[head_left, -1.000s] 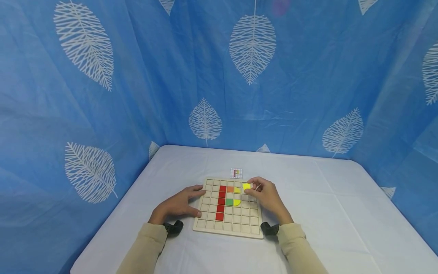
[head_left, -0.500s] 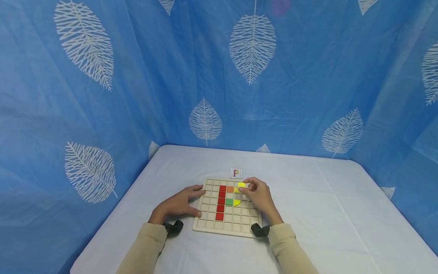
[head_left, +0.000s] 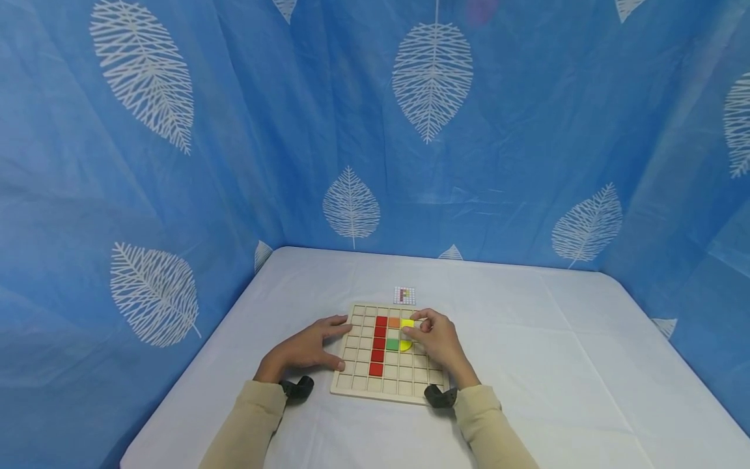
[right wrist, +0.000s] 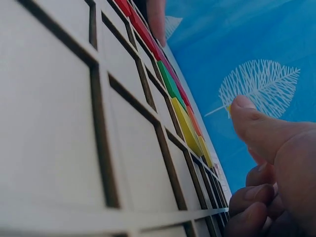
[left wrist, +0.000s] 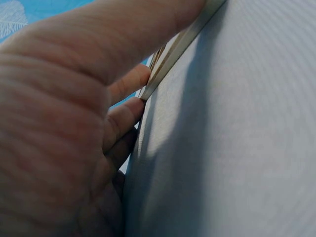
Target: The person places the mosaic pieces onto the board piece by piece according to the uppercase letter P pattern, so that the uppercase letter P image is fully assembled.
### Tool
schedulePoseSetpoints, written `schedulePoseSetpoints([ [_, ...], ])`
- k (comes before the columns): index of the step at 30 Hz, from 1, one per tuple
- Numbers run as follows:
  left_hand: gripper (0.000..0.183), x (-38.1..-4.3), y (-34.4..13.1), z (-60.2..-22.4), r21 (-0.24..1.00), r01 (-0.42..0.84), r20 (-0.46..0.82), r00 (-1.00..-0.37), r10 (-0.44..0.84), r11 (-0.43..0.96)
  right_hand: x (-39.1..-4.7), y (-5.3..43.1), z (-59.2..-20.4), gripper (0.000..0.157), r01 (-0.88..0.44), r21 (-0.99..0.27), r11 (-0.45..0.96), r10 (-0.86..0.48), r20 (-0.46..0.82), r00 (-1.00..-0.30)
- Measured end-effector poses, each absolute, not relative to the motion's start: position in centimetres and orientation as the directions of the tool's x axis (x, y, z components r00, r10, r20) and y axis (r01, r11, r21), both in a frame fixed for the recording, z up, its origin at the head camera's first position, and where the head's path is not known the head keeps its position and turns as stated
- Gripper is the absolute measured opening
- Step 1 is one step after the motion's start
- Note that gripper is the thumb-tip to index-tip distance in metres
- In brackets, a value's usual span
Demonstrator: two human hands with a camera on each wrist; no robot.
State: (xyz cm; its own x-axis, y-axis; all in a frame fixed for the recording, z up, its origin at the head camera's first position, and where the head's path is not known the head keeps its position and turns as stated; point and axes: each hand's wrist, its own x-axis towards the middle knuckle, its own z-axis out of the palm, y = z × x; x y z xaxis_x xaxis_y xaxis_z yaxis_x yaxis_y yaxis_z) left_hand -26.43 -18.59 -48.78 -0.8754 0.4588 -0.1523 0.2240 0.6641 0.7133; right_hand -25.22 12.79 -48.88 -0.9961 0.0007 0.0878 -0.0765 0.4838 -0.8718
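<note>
A light wooden grid board (head_left: 355, 383) lies on the table, with a column of red square tiles (head_left: 377, 345) in its cells. Right of the column are an orange tile (head_left: 394, 322), a green tile (head_left: 392, 344) and a round-edged yellow piece (head_left: 405, 346). My right hand (head_left: 436, 337) pinches a bright yellow tile (head_left: 407, 322) between thumb and fingers over the board's upper part; only a sliver shows past the thumb in the right wrist view. With thumb and fingertips, my left hand (head_left: 306, 346) touches the board's left edge, fingers fairly straight, also in the left wrist view.
Behind the board lies a small printed card (head_left: 404, 296) with a coloured grid pattern. White cloth covers the table (head_left: 562, 365). A blue curtain (head_left: 515, 130) with white leaves stands behind and to the sides. Each wrist wears a black device, one being the left wrist device (head_left: 297, 388).
My right hand has moved left over the board, then slightly down, carrying the yellow tile from right of the light yellow piece to over it. The left hand has stayed in place.
</note>
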Motion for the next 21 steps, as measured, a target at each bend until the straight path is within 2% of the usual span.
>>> schedulePoseSetpoints([
  [9,0.096,-26.38,-18.58,-48.74,0.714,0.229,-0.148,-0.875,0.461,0.662,-25.12,12.21,-48.78,0.027,-0.099,-0.812,0.575,-0.028,0.102,-0.994],
  [21,0.094,-26.41,-18.55,-48.75,0.715,0.234,-0.144,-0.873,0.466,0.658,-24.93,11.81,-48.53,0.028,-0.064,-0.763,0.643,0.012,0.094,-0.996],
])
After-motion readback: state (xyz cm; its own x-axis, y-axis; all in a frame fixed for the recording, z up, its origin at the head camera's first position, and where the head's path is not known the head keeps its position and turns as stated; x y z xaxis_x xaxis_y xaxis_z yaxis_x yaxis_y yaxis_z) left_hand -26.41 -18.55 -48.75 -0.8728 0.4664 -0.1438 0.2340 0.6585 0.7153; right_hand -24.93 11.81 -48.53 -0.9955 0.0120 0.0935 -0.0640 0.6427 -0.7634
